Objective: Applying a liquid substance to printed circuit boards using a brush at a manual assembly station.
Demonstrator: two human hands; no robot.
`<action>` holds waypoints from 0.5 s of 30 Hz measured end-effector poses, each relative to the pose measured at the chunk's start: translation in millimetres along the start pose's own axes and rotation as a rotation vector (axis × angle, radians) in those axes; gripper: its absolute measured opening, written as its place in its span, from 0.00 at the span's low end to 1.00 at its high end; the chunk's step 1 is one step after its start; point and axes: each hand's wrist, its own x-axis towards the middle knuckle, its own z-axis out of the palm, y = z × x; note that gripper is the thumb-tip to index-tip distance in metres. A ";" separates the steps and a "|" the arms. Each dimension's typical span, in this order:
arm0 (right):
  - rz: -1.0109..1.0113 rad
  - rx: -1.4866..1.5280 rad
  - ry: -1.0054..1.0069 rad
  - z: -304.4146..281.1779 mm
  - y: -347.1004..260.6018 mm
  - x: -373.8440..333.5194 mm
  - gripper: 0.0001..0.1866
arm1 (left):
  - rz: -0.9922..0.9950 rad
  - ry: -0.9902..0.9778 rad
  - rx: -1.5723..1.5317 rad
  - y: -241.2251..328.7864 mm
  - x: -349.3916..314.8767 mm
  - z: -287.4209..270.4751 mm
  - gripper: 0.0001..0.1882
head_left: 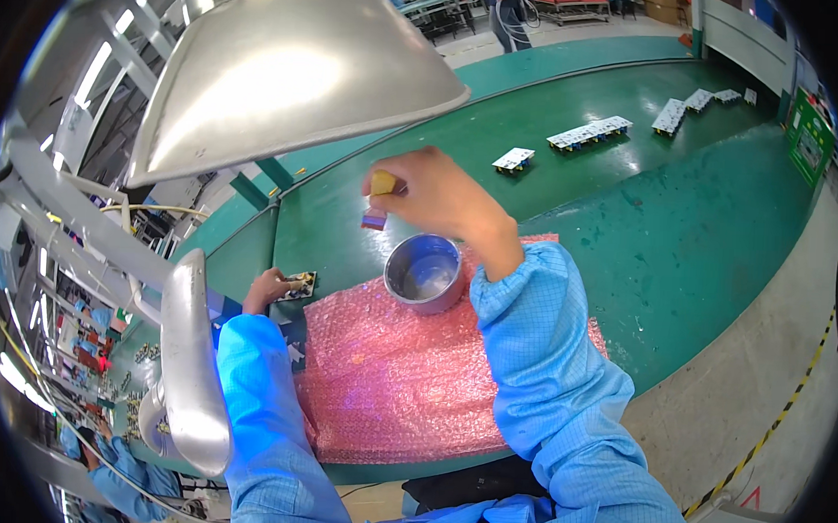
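While the right hand is closed on a small block-shaped tool, yellowish where it shows between the fingers and purple and red at its lower end, the left hand has its fingers at a small circuit board. The tool is pinched at the fingertips of the right hand, raised above the table, farther from the person than the board and to its right. The board lies just beside the left hand, to its right, with the fingers over its near left edge; whether they grip it or only steady it, I cannot tell.

Between the forearms, a round metal bowl sits at the far part of a pink bubble-wrap sheet, nearer the person than the tool and to the right of the board. Both arms wear blue checked sleeves. Farther out to the right, a row of white-topped boards stands on the green surface, well apart from the hands. A broad metal hood hangs at upper left.
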 end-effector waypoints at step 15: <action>0.131 -0.142 -0.187 3.6 15.9 2.4 0.10 | 0.241 0.508 -0.680 81.1 -34.0 -39.7 0.19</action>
